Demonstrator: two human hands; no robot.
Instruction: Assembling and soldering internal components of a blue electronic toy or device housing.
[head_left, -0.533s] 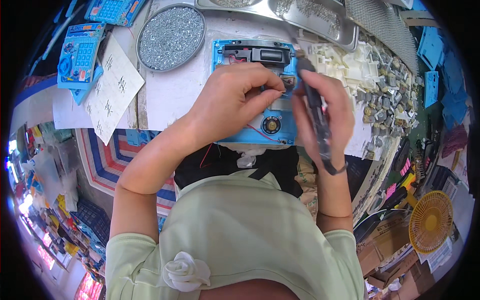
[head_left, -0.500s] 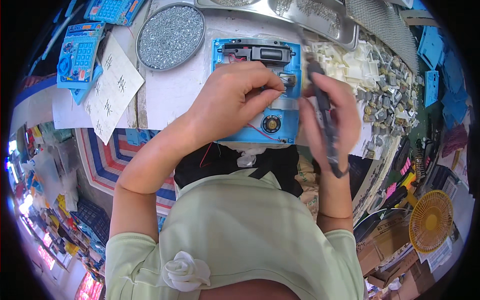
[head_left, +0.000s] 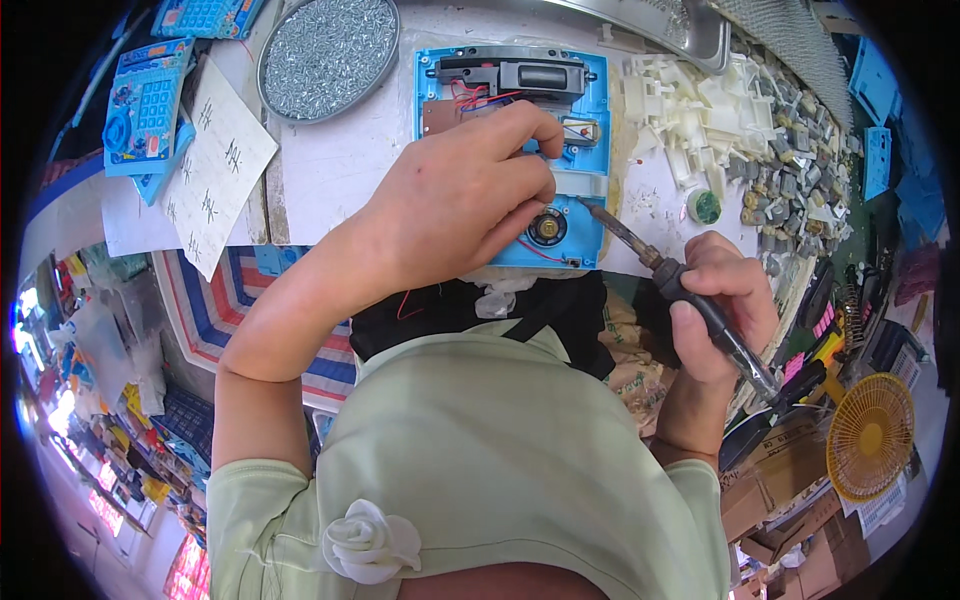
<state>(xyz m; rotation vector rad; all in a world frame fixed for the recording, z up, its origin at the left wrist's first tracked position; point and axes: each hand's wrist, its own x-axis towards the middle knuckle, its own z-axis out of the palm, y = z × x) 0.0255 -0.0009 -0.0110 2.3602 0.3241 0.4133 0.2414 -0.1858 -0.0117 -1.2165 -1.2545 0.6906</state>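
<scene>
A blue plastic casing (head_left: 594, 88) lies on the work table, with a black battery-like compartment (head_left: 540, 76), red wires, a brown circuit board (head_left: 437, 115) and a small round speaker (head_left: 547, 227) inside. My left hand (head_left: 470, 185) reaches over the middle of the casing, its fingers bent and drawn together. What they pinch, if anything, is hidden. My right hand (head_left: 728, 300) grips the black handle of a soldering iron (head_left: 700, 305). Its thin metal tip slants up and left to the casing's right edge, near the speaker and a whitish strip (head_left: 579, 184).
A round tray (head_left: 330, 60) of small metal screws stands at the back left, beside a handwritten paper sheet (head_left: 222, 160) and blue toy-like panels (head_left: 148, 105). White plastic parts (head_left: 700, 110), small metal motors (head_left: 790, 150) and a green-filled round tin (head_left: 703, 206) lie to the right.
The soldering iron has swung from nearly upright to slanting toward the casing, as my right hand moved down and right. My left hand stays over the casing; the view has shifted slightly.
</scene>
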